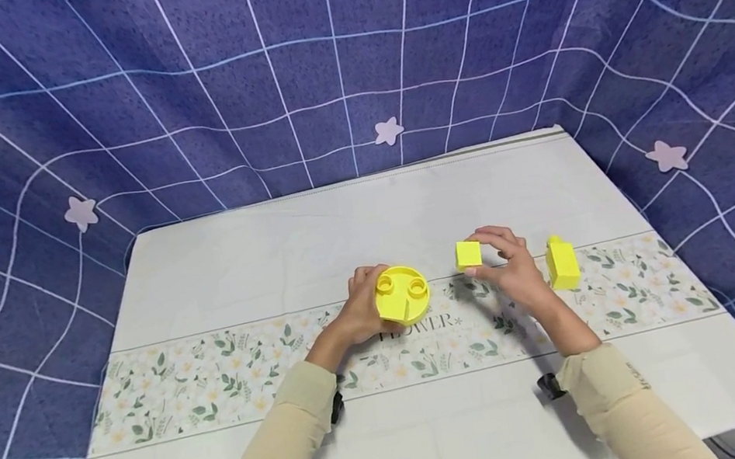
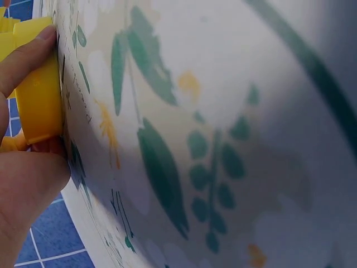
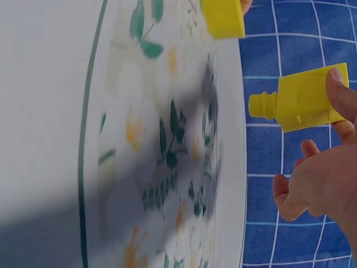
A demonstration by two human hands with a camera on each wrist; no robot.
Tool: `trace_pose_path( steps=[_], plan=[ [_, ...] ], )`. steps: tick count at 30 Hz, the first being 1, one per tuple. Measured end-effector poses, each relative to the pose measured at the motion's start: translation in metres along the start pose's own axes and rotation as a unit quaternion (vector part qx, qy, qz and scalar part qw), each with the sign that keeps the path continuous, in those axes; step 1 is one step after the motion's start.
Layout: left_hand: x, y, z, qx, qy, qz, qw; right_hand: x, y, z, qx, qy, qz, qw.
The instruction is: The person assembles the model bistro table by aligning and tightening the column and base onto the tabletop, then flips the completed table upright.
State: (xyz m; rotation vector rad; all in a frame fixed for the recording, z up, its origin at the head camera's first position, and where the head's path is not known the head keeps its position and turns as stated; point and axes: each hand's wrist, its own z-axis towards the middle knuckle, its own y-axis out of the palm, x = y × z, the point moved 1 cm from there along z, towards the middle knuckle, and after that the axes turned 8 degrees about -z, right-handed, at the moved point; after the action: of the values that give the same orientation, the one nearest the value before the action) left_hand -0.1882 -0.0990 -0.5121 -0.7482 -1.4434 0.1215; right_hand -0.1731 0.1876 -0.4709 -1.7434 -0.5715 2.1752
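Observation:
In the head view my left hand (image 1: 359, 310) grips a round yellow dish-like piece (image 1: 393, 309) with a raised rim, two ring-shaped sockets and a wedge-shaped part. Its side wall (image 2: 40, 106) shows between thumb and fingers in the left wrist view, right at the tablecloth. To its right, my right hand (image 1: 513, 272) pinches a small yellow block (image 1: 467, 254), raised over the table. From the right wrist camera this block (image 3: 307, 99) is bottle-shaped, with a ridged round neck pointing down toward the table. A similar yellow bottle-shaped block (image 1: 563, 267) lies beyond the right hand.
A white tablecloth (image 1: 260, 268) covers the table, crossed by a printed floral band (image 1: 212, 377). Dark blue curtains (image 1: 289, 76) with white lines and stars (image 1: 389, 131) hang behind and at both sides.

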Motion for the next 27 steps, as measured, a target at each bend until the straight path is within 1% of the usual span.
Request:
trace_pose_path(
  steps=[7,12,15,19,27],
  plan=[
    [-0.001,0.0,0.001,0.0,-0.004,0.0,1.0,-0.006,0.011,0.004,0.004,0.013,0.016,0.9998],
    [-0.002,0.0,0.001,-0.001,-0.001,0.0,1.0,-0.011,0.02,0.006,-0.003,0.022,0.024,0.9995],
    [-0.002,-0.001,0.001,-0.001,0.004,-0.003,1.0,-0.015,0.025,0.008,-0.008,0.023,0.026,0.9994],
    [-0.003,-0.001,0.001,0.0,0.008,-0.008,0.9999,-0.019,0.03,0.011,-0.011,0.023,0.048,0.9985],
    [-0.004,-0.001,0.001,0.0,0.007,-0.009,0.9999,-0.022,0.035,0.013,-0.021,0.02,0.07,0.9971]
  ],
)
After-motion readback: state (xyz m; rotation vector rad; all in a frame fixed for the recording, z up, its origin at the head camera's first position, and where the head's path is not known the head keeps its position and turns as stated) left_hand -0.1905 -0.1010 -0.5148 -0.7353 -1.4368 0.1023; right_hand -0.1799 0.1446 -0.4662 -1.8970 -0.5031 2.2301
